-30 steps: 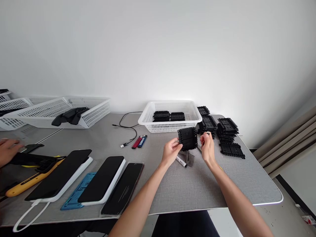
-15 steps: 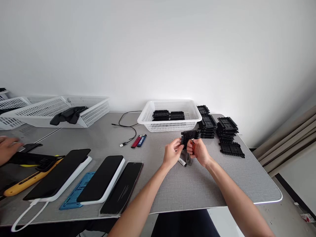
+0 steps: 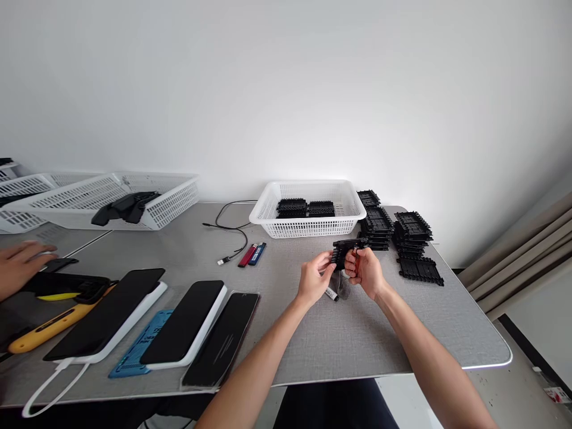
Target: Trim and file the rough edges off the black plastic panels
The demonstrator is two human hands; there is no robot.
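Observation:
Both my hands hold one black ribbed plastic part [image 3: 346, 250] above the grey table [image 3: 339, 333]. My left hand [image 3: 313, 280] pinches its left edge; my right hand [image 3: 367, 272] grips its right side, with something small and reddish between the fingers. The part is tilted almost flat, edge toward me. Under my hands lie a white marker [image 3: 331, 294] and a grey cloth [image 3: 343, 287]. A white basket [image 3: 308, 226] holding two black parts [image 3: 305, 209] stands just beyond. Stacks of the same black parts [image 3: 404, 238] sit to the right.
Three dark phones [image 3: 179, 325] lie at front left, with a blue card, red and blue lighters [image 3: 251, 255] and a black cable [image 3: 232, 229]. Another person's hand [image 3: 20, 271] rests at far left near a yellow tool [image 3: 44, 330]. More white baskets [image 3: 111, 199] stand at back left.
The part was upright, held by my left hand alone; my right hand came onto it, and the part has tipped toward flat. The other person's hand shifted a little right.

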